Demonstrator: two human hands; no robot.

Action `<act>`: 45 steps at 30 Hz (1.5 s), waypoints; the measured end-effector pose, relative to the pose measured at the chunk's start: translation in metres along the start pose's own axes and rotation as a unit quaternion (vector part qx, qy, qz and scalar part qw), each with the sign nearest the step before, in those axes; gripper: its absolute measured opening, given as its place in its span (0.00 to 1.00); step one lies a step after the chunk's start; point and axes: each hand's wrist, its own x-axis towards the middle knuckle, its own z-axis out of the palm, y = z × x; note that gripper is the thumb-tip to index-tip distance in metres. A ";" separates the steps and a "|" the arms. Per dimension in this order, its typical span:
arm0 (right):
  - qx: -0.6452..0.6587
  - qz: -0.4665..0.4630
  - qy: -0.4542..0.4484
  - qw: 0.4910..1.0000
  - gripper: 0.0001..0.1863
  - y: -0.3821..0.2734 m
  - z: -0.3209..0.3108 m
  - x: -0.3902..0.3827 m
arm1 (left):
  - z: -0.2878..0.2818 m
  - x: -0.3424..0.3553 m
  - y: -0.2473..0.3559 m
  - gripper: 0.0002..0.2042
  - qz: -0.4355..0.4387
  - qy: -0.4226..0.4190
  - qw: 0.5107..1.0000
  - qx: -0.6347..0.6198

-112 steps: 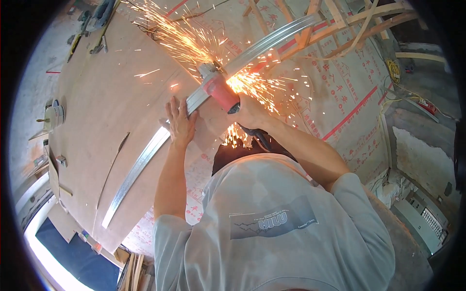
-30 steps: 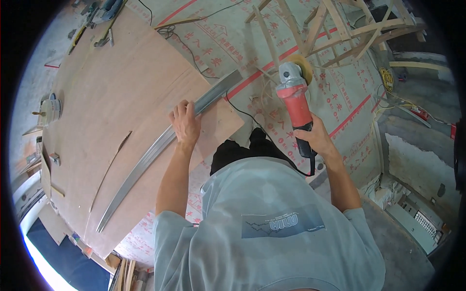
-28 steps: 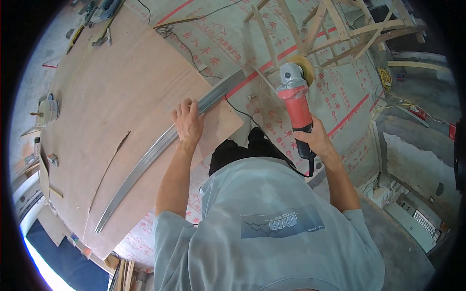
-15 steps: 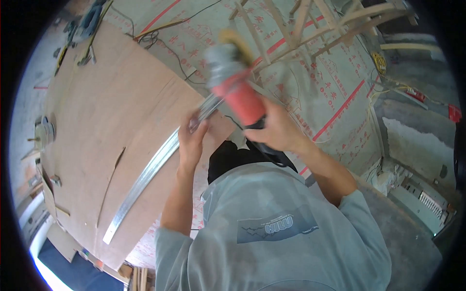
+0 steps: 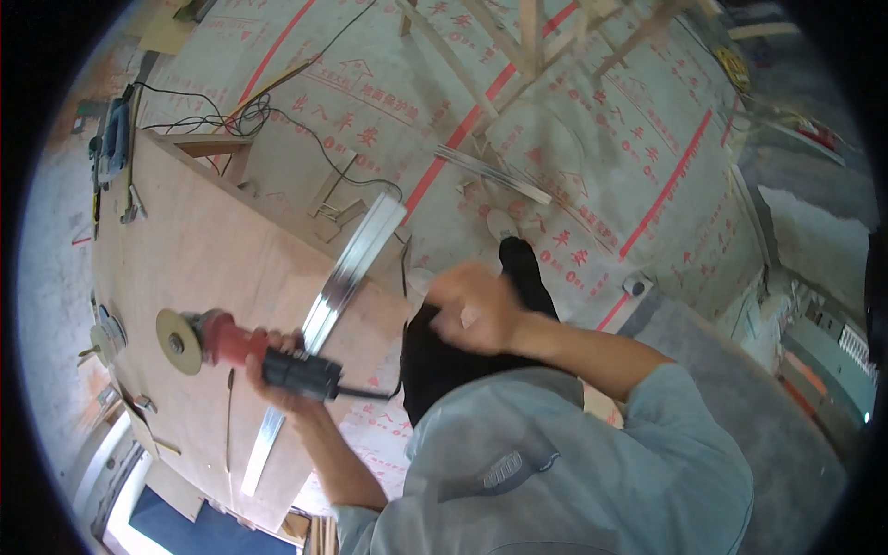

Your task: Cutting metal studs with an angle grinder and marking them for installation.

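My left hand (image 5: pixel 277 377) is wrapped around a red and black angle grinder (image 5: pixel 242 348) above the wooden board. Its tan cutting disc (image 5: pixel 177 342) points left, and a black cord trails from the handle's right end. Beneath the hand and grinder, a long silvery metal channel (image 5: pixel 347 268) lies slantwise on the board (image 5: pixel 213 250), its far end sticking out past the edge. My right hand (image 5: pixel 476 310) is over my dark trousers, apart from the channel. Motion smears its fingers, so I cannot make out whether it holds anything.
Shorter metal pieces (image 5: pixel 490 174) lie on the printed floor covering beyond the board. Tangled black cords (image 5: pixel 245 118) run near the board's far corner. A wooden frame (image 5: pixel 532 46) stands at the back. Tools (image 5: pixel 113 139) rest along the board's far left edge.
The grinder has passed from my right hand to my left and moved left over the board. My left hand has let go of the channel. My right hand has drawn back toward my body.
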 end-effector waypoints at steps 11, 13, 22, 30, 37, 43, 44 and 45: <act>-0.216 0.626 -0.230 0.713 0.33 0.622 -0.018 -0.147 | -0.018 0.027 -0.054 0.25 0.168 0.102 0.974 0.113; -0.299 0.585 -0.247 0.712 0.43 0.632 0.001 -0.117 | -0.024 0.018 -0.030 0.22 0.181 0.139 0.961 0.157; -0.310 0.406 -0.176 0.841 0.22 0.701 0.028 -0.177 | -0.041 0.017 -0.048 0.21 0.201 0.073 0.976 0.045; -0.287 0.147 -0.126 0.938 0.14 0.564 0.169 -0.011 | -0.037 0.024 -0.069 0.26 0.245 0.068 0.967 0.025; -0.439 0.069 -0.160 0.882 0.10 0.524 0.183 0.032 | -0.028 0.024 -0.079 0.27 0.239 0.076 0.968 0.010; -0.215 0.020 -0.245 0.945 0.21 0.441 0.207 0.098 | -0.027 0.027 -0.086 0.28 0.223 0.076 0.972 0.008; -0.223 -0.037 -0.191 0.955 0.24 0.409 0.215 0.121 | -0.030 0.030 -0.087 0.29 0.219 0.072 0.973 0.011; -0.231 -0.090 -0.138 0.959 0.28 0.385 0.218 0.131 | -0.033 0.030 -0.087 0.29 0.215 0.073 0.974 0.005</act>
